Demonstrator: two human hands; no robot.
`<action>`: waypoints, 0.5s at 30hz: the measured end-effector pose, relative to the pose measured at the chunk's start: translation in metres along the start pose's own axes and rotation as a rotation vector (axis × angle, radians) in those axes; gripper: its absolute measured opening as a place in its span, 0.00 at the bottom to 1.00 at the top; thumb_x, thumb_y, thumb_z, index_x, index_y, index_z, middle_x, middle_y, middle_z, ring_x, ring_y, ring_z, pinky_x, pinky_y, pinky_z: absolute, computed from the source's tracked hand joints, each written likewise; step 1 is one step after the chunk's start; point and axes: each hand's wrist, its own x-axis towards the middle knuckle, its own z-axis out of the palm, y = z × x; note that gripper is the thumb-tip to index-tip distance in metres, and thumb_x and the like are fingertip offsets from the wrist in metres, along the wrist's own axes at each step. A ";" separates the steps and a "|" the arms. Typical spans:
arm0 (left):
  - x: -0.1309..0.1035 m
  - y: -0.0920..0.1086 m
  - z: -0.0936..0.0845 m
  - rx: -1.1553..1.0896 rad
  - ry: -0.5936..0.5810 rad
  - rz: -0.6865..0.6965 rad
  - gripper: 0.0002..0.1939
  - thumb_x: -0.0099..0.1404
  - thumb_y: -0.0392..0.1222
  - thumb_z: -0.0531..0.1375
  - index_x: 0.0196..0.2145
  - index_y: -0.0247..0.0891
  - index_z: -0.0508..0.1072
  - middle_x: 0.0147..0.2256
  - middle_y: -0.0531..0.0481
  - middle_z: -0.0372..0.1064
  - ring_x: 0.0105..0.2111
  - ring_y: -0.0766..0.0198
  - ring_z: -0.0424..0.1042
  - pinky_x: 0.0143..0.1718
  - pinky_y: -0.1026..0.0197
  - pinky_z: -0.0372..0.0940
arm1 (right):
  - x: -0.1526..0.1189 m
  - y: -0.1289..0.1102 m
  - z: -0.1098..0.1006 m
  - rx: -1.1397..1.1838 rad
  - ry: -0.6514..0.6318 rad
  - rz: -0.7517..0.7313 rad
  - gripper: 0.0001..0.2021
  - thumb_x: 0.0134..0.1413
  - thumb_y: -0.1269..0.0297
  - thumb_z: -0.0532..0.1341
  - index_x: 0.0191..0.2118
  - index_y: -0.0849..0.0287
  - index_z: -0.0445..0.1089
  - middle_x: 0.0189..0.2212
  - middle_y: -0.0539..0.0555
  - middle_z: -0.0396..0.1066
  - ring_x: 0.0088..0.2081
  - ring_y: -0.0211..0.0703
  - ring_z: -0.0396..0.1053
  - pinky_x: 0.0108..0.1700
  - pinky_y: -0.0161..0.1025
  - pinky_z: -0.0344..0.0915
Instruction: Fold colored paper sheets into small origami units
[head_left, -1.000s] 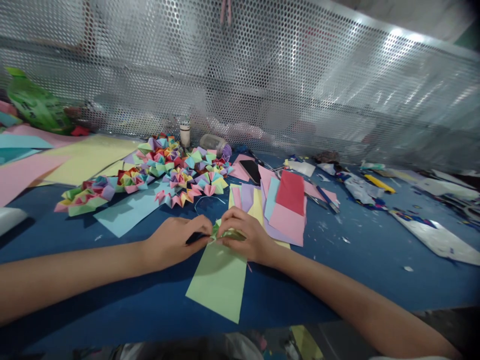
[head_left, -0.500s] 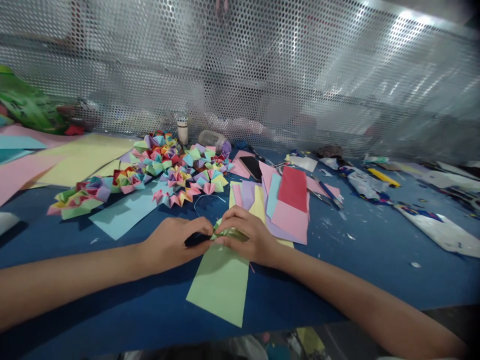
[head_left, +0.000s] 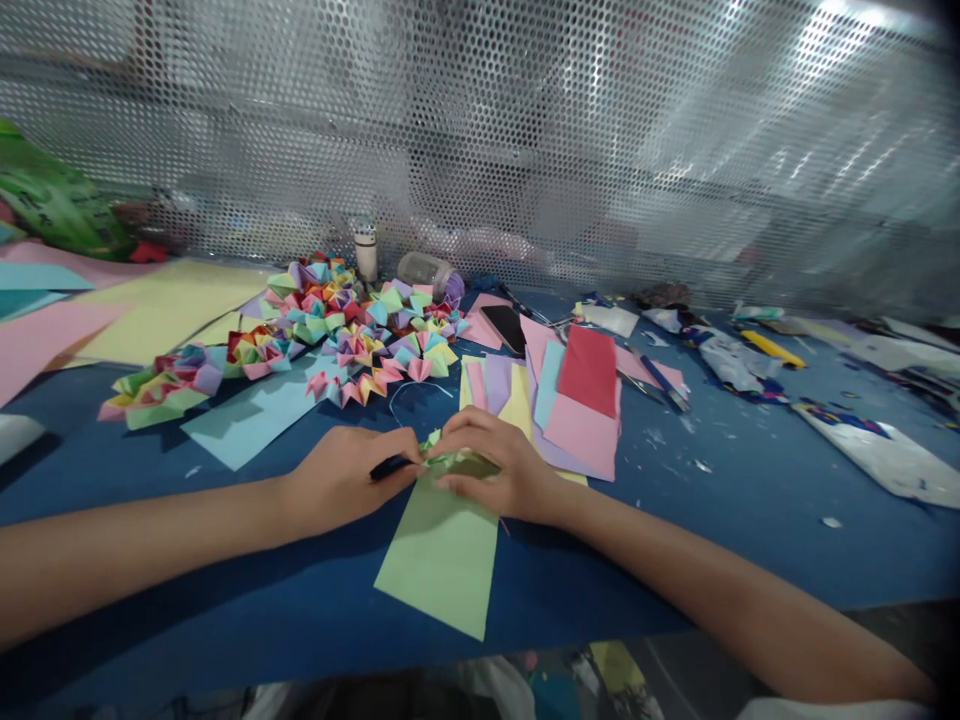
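Observation:
My left hand (head_left: 356,478) is closed in a pinch, thumb against fingertips, on the left edge of a small piece of green folded paper (head_left: 448,460). Against its right side, my right hand (head_left: 504,468) curls its fingers and thumb around the same piece. Much of the fold is hidden by my fingers. Below them a flat light-green paper sheet (head_left: 441,560) lies on the blue table; whether it joins the folded piece I cannot tell. Just beyond my right hand are strips of yellow, purple and pink paper (head_left: 517,395).
Chains of colourful folded paper (head_left: 352,345) lie at the back left, near a tipped jar (head_left: 426,270) and a small white bottle (head_left: 366,255). Red and pink paper (head_left: 587,375), a phone (head_left: 504,328) and a yellow cutter-like tool (head_left: 772,347) are toward the right. A perforated metal panel (head_left: 480,130) stands behind.
The fingers of my left hand have closed in more tightly at the edge of the folded paper. My right hand has barely shifted. The view has tilted slightly.

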 end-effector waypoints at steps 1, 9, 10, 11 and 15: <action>0.000 0.000 0.000 -0.013 0.002 -0.015 0.05 0.63 0.40 0.54 0.31 0.39 0.67 0.20 0.57 0.67 0.18 0.68 0.66 0.20 0.67 0.50 | 0.000 -0.001 -0.001 0.018 0.003 0.003 0.13 0.51 0.65 0.62 0.44 0.58 0.66 0.37 0.57 0.67 0.39 0.43 0.66 0.39 0.40 0.66; 0.001 0.005 -0.003 -0.134 0.033 -0.013 0.04 0.61 0.41 0.58 0.31 0.40 0.67 0.25 0.56 0.71 0.24 0.68 0.71 0.24 0.68 0.56 | -0.004 0.001 0.002 0.105 0.089 0.049 0.11 0.54 0.72 0.57 0.45 0.59 0.66 0.36 0.56 0.70 0.37 0.39 0.69 0.39 0.37 0.68; 0.001 0.005 -0.003 -0.126 0.031 -0.008 0.04 0.61 0.41 0.57 0.31 0.40 0.67 0.25 0.56 0.71 0.24 0.68 0.70 0.24 0.69 0.56 | -0.004 0.002 0.002 0.101 0.103 0.057 0.10 0.54 0.71 0.58 0.44 0.59 0.66 0.35 0.55 0.71 0.36 0.38 0.70 0.39 0.36 0.68; 0.001 0.004 -0.002 -0.109 0.030 -0.001 0.04 0.62 0.41 0.57 0.31 0.40 0.68 0.25 0.56 0.71 0.23 0.68 0.70 0.24 0.68 0.55 | -0.004 0.003 0.003 0.095 0.114 0.067 0.10 0.54 0.71 0.59 0.43 0.59 0.67 0.35 0.55 0.71 0.35 0.38 0.70 0.38 0.36 0.68; 0.002 0.002 -0.002 -0.041 0.006 0.017 0.05 0.64 0.41 0.54 0.33 0.40 0.68 0.24 0.56 0.70 0.21 0.68 0.68 0.22 0.68 0.53 | -0.004 0.004 0.004 0.073 0.117 0.103 0.10 0.52 0.70 0.62 0.42 0.58 0.68 0.34 0.53 0.72 0.34 0.37 0.71 0.37 0.35 0.68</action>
